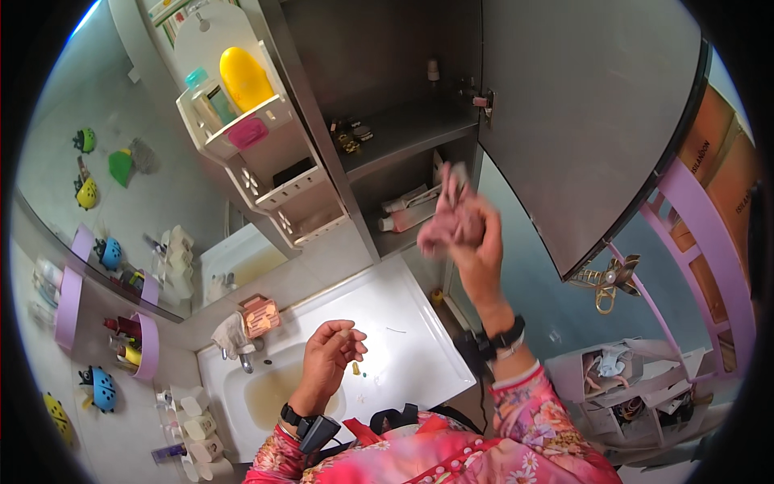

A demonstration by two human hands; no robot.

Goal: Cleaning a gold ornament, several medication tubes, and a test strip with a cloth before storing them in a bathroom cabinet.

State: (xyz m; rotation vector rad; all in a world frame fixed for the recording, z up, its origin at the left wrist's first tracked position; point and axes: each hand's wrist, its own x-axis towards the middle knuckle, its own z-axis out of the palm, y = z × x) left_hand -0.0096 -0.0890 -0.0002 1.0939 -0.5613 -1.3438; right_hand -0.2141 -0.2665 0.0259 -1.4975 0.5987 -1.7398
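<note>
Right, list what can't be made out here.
All in the head view:
- Pink bundle in the right grip: blurred; whether one piece or several is unclear.
- Left grip: curled fingers hide whether it holds anything.
- Sink basin: left hand and forearm cover part.
- Small items on the cabinet shelf: too small and dim to identify.
- Orange-brown carton: cut off by the right rim.

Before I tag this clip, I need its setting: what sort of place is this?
Probably a bathroom or washroom: there is a white washbasin, a metal tap and a wall mirror.
</note>
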